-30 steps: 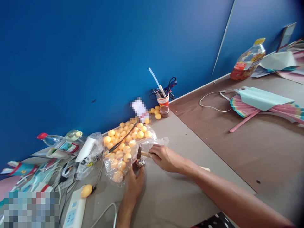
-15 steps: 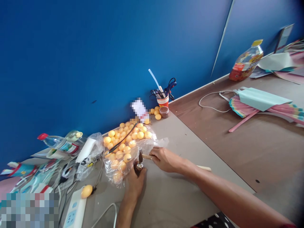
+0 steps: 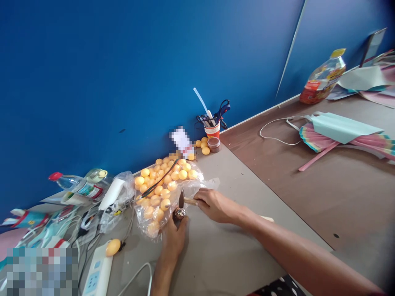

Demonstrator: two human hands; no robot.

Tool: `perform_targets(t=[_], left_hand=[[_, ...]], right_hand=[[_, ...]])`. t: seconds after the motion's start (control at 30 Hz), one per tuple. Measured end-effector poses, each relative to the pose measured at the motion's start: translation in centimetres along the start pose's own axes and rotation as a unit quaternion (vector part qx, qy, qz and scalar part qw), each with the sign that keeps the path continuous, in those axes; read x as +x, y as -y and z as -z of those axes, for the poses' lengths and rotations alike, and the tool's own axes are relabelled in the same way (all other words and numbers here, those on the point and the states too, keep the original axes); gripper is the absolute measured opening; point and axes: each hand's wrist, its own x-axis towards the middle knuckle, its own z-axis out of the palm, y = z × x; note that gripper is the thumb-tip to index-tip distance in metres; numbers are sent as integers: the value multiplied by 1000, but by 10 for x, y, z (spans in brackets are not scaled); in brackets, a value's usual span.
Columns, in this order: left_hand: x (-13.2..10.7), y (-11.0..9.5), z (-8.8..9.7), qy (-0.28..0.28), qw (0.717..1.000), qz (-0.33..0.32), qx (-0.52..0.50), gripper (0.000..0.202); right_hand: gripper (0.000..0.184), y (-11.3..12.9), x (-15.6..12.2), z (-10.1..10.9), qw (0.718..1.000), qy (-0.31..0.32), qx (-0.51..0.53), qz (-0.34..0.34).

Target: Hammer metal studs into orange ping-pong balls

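Note:
My right hand [image 3: 212, 205] is closed round the wooden handle of a small hammer [image 3: 181, 199]. The hammer's dark head stands just above a small, round, shiny brownish-silver object [image 3: 179, 213]. My left hand [image 3: 173, 234] has its thumb and fingers wrapped round that object; its exact kind is unclear and its lower part is hidden. Beside my left hand lies a clear plastic bag [image 3: 145, 218] full of yellow-orange balls [image 3: 166, 204], with a dark strap [image 3: 157, 183] across it.
A paper cup [image 3: 212, 131] holding tools stands by the wall, next to a small round tub [image 3: 214, 144]. Bottles [image 3: 75, 186] and cables lie left, near a power strip [image 3: 98, 271]. On the right are a juice bottle [image 3: 322, 78] and a pale blue paper craft [image 3: 345, 127].
The hammer head has lifted slightly off the shiny object and looks more upright. Both hands keep their hold, nearly in the same place.

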Motion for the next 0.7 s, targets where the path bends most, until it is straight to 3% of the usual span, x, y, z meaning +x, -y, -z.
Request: perform_targets(t=[0.13, 0.37, 0.53, 0.7], left_hand=[[0, -2, 2, 64, 996, 24, -54, 41], [0, -2, 2, 44, 998, 3, -51, 42], [-1, -1, 2, 57, 997, -34, -34, 40], [-2, 1, 1, 77, 997, -20, -7, 44]], right_hand=[[19, 1, 0, 0, 1000, 20, -10, -16], [20, 5, -1, 1, 1000, 3, -2, -6], [18, 2, -2, -3, 999, 28, -20, -12], [19, -2, -1, -5, 999, 20, -18, -19]])
